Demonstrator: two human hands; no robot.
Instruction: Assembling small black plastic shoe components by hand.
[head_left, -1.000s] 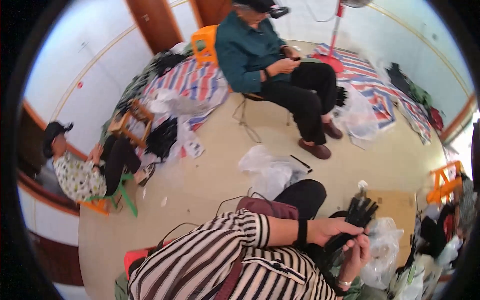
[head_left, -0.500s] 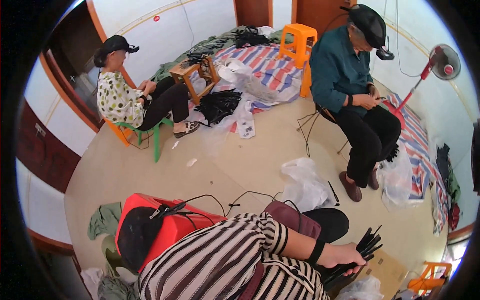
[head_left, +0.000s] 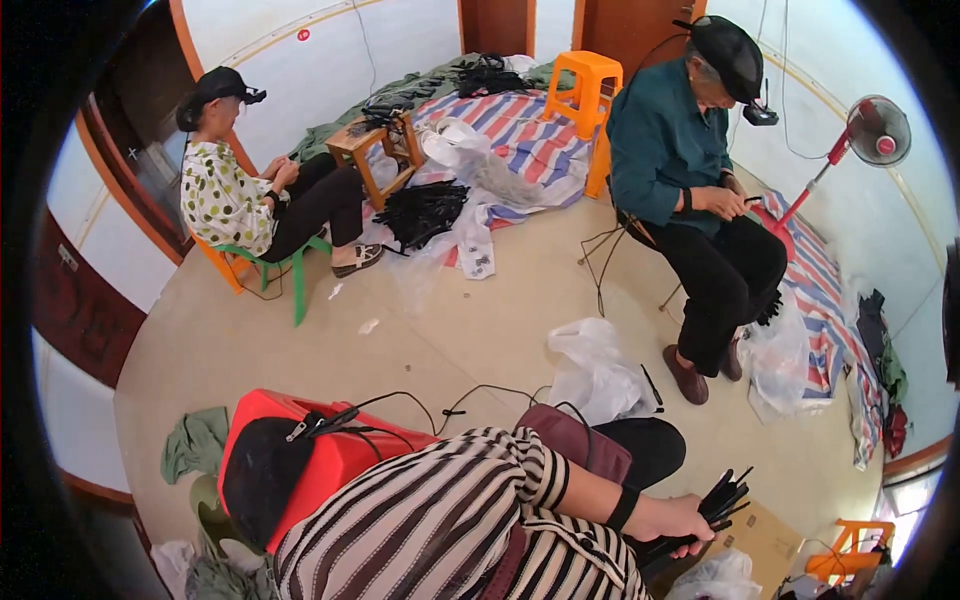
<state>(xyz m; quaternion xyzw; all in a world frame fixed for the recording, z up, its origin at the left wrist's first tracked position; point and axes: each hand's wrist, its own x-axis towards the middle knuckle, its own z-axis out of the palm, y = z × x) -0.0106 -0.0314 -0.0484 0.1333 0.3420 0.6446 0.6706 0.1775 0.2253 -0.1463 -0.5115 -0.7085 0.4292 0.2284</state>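
At far left, a co-worker (head_left: 228, 200) sits. Rightward, a translucent plastic bag (head_left: 598, 372) lies on the floor (head_left: 480, 335). Next, the left grip (head_left: 682, 522) is clenched around black strips (head_left: 724, 497), near brown cardboard (head_left: 768, 545). Right grip is out of view; state cannot be told.

The strips (head_left: 725, 498) are black, the cardboard (head_left: 768, 540) tan, the shirt (head_left: 420, 530) striped (dark on pale).

The shirt (head_left: 400, 520) is cream with black and brown stripes, some broad, some thin, its short sleeve (head_left: 548, 478) striped too. A plain black band (head_left: 623, 508) circles the left wrist (head_left: 642, 516). Near, a dark maroon strap (head_left: 508, 565) crosses the shirt; farther right, the trousers (head_left: 655, 450) are black.
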